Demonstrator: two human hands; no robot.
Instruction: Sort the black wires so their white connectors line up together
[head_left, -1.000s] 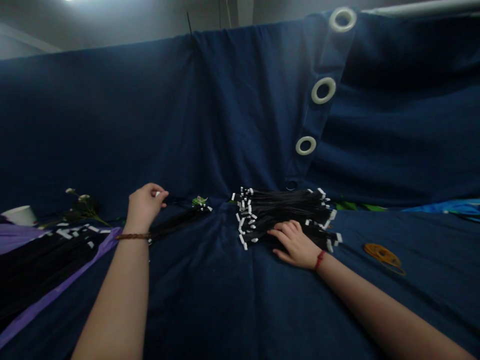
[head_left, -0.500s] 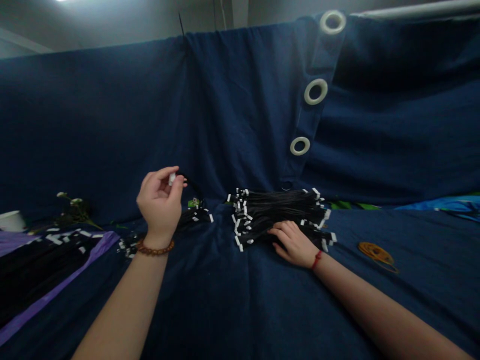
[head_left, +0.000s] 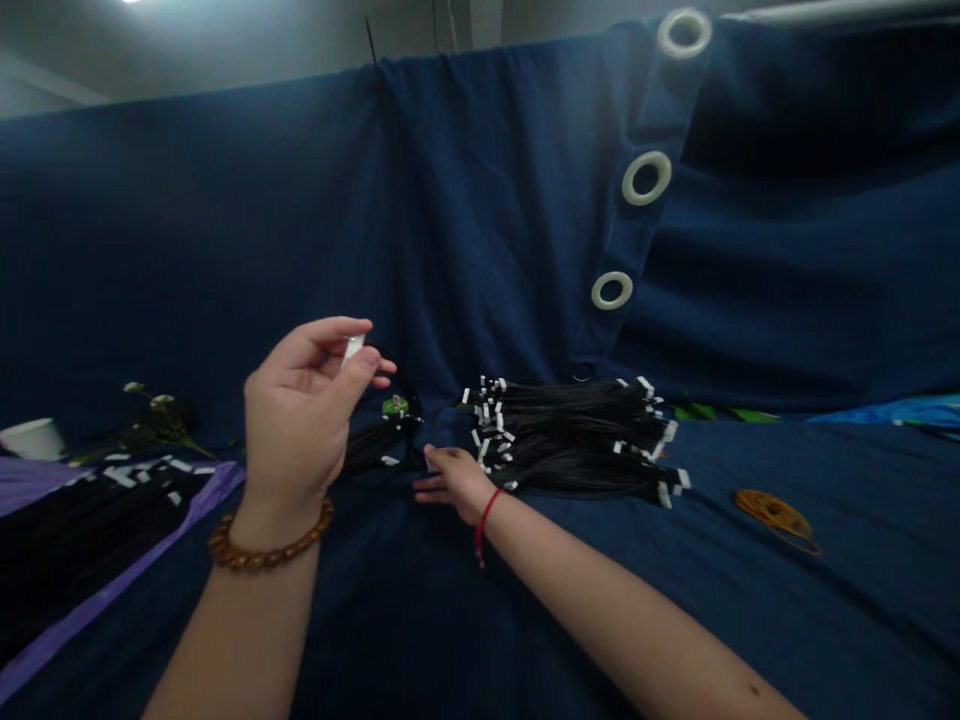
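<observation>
My left hand (head_left: 300, 420) is raised at centre left, with thumb and index finger pinching a white connector (head_left: 353, 347); its other fingers are loosely spread. Below and behind it lies a small pile of black cables with white connectors (head_left: 371, 440), partly hidden by that hand. Low over the cloth, my right hand (head_left: 454, 480) reaches left with its fingers apart. A pale connector end shows at its fingertips, but I cannot tell whether they touch it. Just right of this hand is a larger stack of black cables (head_left: 577, 430) with white connectors at both ends.
A purple sheet (head_left: 217, 487) at the left carries more black cables. Behind it are a white cup (head_left: 34, 440) and white flowers (head_left: 163, 403). Orange rubber bands (head_left: 772, 512) lie at the right on the dark blue cloth (head_left: 600, 580). A blue curtain (head_left: 225, 240) hangs behind.
My right hand has left the large cable stack and moved left toward the small pile. The left hand, still pinching the connector, has come slightly closer and turned a little.
</observation>
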